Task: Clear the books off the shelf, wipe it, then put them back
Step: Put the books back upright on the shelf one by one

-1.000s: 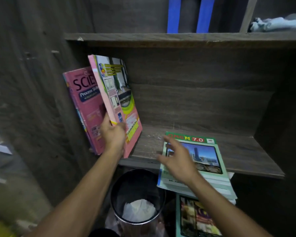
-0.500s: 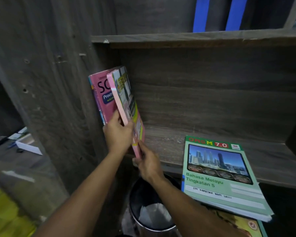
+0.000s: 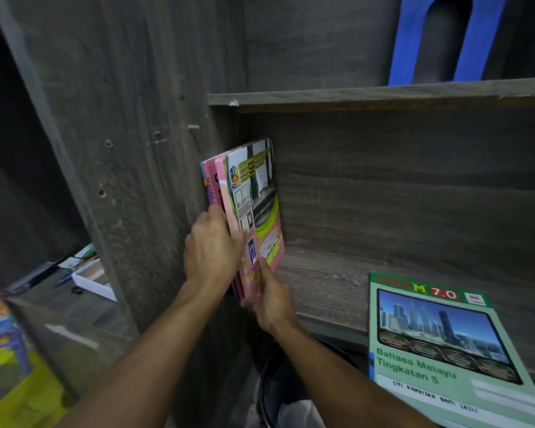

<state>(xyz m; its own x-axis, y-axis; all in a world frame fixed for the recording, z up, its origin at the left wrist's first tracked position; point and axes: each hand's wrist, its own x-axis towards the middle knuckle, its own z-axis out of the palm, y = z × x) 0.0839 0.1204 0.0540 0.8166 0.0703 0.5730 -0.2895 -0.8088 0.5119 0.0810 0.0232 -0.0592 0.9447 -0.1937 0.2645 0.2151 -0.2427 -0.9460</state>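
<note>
Books point(image 3: 252, 208), pink paperbacks, stand upright against the left wall of the shelf point(image 3: 328, 285), left hand point(image 3: 212, 248) curled round their spines, right hand point(image 3: 271, 301) pinching the front one's bottom corner (grainy board runs right to a green workbook point(image 3: 445, 344) overhanging the lip).

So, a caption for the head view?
Left hand and right hand hold pink books upright on the shelf; green book lies flat.

Looks like a student's study corner at home. Dark wood shelf point(image 3: 337, 291) has pink science books point(image 3: 257, 205) at its left end and a green Bahasa Melayu workbook point(image 3: 445, 350) on its front edge. Waste bin point(image 3: 275, 384) underneath, papers point(image 3: 90, 278) off to its left.
</note>
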